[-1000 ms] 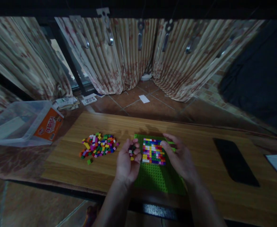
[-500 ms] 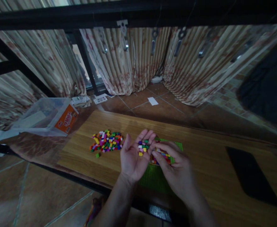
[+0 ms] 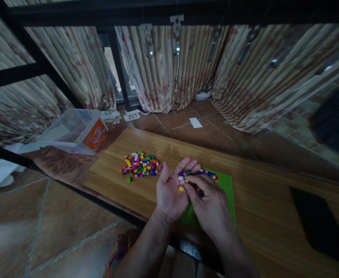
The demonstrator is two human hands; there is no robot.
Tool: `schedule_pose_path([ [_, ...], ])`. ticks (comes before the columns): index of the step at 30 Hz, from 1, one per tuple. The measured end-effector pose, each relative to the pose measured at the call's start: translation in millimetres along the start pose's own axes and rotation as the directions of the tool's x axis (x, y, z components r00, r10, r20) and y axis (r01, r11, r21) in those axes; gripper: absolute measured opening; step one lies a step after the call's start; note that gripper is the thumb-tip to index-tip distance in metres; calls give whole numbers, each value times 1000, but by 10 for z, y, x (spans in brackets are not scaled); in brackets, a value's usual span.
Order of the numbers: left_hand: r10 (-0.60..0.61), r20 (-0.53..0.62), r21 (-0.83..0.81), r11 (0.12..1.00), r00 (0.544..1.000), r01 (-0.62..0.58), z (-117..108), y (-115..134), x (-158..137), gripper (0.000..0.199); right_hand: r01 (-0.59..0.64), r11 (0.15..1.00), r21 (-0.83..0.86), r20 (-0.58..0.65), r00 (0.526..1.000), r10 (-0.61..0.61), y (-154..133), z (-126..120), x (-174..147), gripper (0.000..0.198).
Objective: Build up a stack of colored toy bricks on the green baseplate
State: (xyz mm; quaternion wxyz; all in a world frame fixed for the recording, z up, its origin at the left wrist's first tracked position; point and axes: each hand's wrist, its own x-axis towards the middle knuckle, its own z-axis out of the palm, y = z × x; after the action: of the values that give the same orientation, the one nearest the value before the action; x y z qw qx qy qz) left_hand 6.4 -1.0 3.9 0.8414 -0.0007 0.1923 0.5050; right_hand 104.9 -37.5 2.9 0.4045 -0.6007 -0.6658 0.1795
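Note:
My left hand (image 3: 172, 193) is held palm up with its fingers stretched out. A few small toy bricks (image 3: 181, 178) in purple, white, pink, green and yellow rest on its palm. My right hand (image 3: 211, 202) reaches over that palm, thumb and forefinger pinched at a small yellow toy brick (image 3: 186, 181). Under both hands lies a green studded baseplate (image 3: 227, 193). A row of coloured bricks (image 3: 209, 173) stands along its far side; more bricks on it are partly hidden by my right hand.
A pile of loose coloured bricks (image 3: 142, 166) lies left of my hands on the wooden table (image 3: 111, 166), one green brick (image 3: 129, 180) apart from it. A clear plastic bin (image 3: 68, 133) stands beyond the left end. A flat black object (image 3: 319, 220) lies on the right.
My right hand has moved closer over the left palm, and its fingertips now meet the bricks there. The view has shifted left, so more of the baseplate shows.

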Motion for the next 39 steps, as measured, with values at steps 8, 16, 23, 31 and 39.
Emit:
schedule_pose_path([
  [8, 74, -259, 12, 997, 963, -73, -55, 90, 45, 36, -35, 998, 60, -103, 994, 41, 139, -184, 25, 18],
  [16, 56, -360, 216, 976, 931, 24, -169, 57, 89, 10, -157, 987, -22, -185, 971, 150, 377, -373, 114, 18],
  [23, 64, -295, 414, 908, 953, 67, -193, -93, 77, 20, -106, 970, -219, -12, 994, 106, 272, -92, 187, 25],
  [31, 90, -286, 546, 833, 954, 85, -161, -96, 95, 27, -45, 949, -313, -78, 997, 22, 309, 32, 213, 21],
  [39, 156, -283, 618, 784, 946, 55, -173, -126, 96, 22, -113, 953, -281, -151, 986, 72, 301, 36, 212, 11],
])
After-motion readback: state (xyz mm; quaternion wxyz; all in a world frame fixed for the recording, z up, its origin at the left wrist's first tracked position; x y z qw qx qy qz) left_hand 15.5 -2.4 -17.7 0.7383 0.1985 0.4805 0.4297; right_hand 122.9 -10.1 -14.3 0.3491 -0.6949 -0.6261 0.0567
